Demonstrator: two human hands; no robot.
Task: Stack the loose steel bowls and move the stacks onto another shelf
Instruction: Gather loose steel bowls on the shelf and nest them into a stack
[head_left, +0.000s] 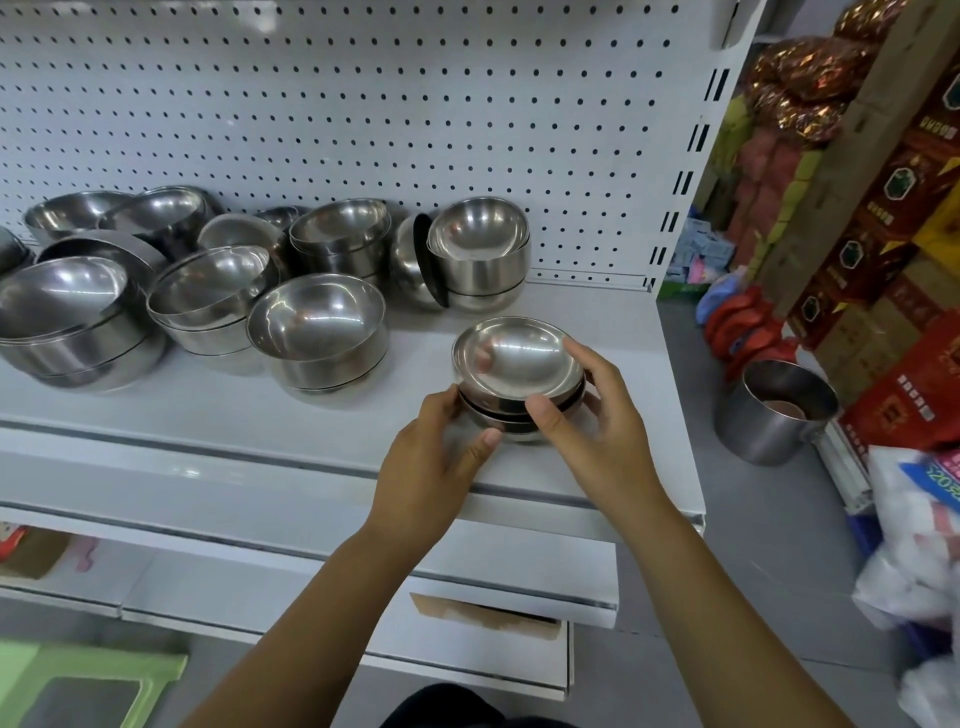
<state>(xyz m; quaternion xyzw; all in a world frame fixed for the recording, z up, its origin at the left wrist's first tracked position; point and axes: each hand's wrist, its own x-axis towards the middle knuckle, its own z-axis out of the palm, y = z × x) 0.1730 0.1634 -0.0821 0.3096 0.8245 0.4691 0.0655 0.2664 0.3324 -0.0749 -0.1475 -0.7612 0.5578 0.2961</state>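
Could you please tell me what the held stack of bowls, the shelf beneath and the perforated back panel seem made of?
The stack of bowls: likely polished stainless steel, mirror-bright reflections. The shelf: probably painted sheet metal, smooth pale surface with soft sheen. The back panel: seemingly the same, with punched holes.

White shelf (156, 415) w/ steel bowl stacks (322, 332) on it.

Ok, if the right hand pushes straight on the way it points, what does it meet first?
The right hand grips the small bowl stack; beyond it, probably the back stack by the pegboard, though depth is unclear.
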